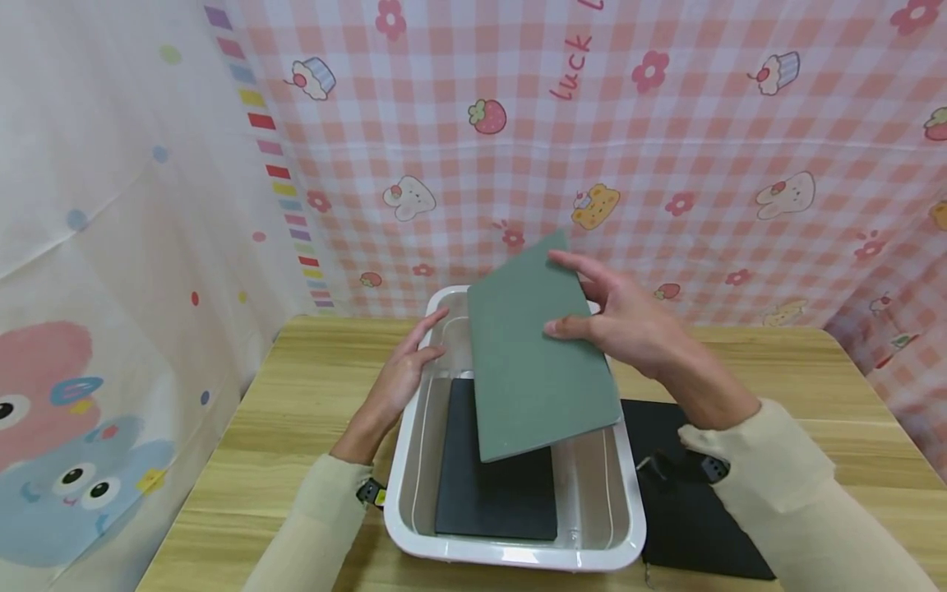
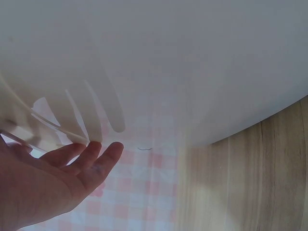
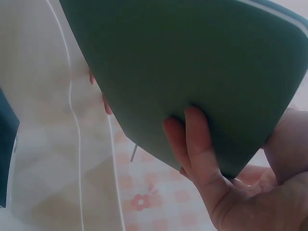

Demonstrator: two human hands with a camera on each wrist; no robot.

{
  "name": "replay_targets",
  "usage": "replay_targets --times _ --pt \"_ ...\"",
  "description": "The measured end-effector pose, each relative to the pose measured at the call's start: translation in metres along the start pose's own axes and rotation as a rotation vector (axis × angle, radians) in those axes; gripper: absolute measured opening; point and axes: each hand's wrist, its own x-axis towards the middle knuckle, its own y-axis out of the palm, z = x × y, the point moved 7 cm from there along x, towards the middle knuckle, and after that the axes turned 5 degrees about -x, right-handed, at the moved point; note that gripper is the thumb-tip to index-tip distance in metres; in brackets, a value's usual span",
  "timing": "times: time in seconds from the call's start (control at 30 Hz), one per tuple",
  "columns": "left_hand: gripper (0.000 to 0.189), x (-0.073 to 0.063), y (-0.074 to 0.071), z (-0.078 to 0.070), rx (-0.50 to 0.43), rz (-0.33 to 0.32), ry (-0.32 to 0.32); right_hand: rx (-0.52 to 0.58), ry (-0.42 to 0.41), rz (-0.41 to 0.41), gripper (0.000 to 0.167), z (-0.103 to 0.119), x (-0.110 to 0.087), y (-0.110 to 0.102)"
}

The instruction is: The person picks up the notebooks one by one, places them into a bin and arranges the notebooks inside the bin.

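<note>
A green hardcover notebook (image 1: 536,353) is held tilted above a white plastic bin (image 1: 510,555). My right hand (image 1: 629,316) grips it by its right edge, thumb on the near cover. In the right wrist view, fingers (image 3: 198,139) press the green notebook's (image 3: 144,62) other cover, and a thin ribbon (image 3: 134,153) hangs from an edge. Inside the bin lies a dark grey notebook (image 1: 496,497), partly hidden by the green one. My left hand (image 1: 395,378) rests on the bin's left rim; the left wrist view shows its fingertips (image 2: 114,149) touching the outer wall.
A flat black pouch-like piece (image 1: 710,526) with a cord lies right of the bin, partly under my right forearm. The wooden table (image 1: 296,411) extends to both sides. A pink checked cloth (image 1: 444,164) hangs behind, a pale printed one (image 1: 148,247) at left.
</note>
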Motion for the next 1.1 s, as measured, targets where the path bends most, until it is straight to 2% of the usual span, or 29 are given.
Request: replay_targets --times 0.3,0.67,1.1 --pt "0.052 -0.001 0.000 -0.001 0.007 -0.005 -0.002 0.026 -0.015 0.010 0.084 0.000 0.005 0.011" --pt "0.053 0.001 -0.001 0.002 0.003 -0.015 -0.012 0.065 0.017 0.030 0.083 -0.002 0.009 0.022" --pt "0.053 0.001 -0.001 0.002 0.003 -0.014 -0.025 0.008 0.052 0.020 0.082 -0.008 0.014 0.033"
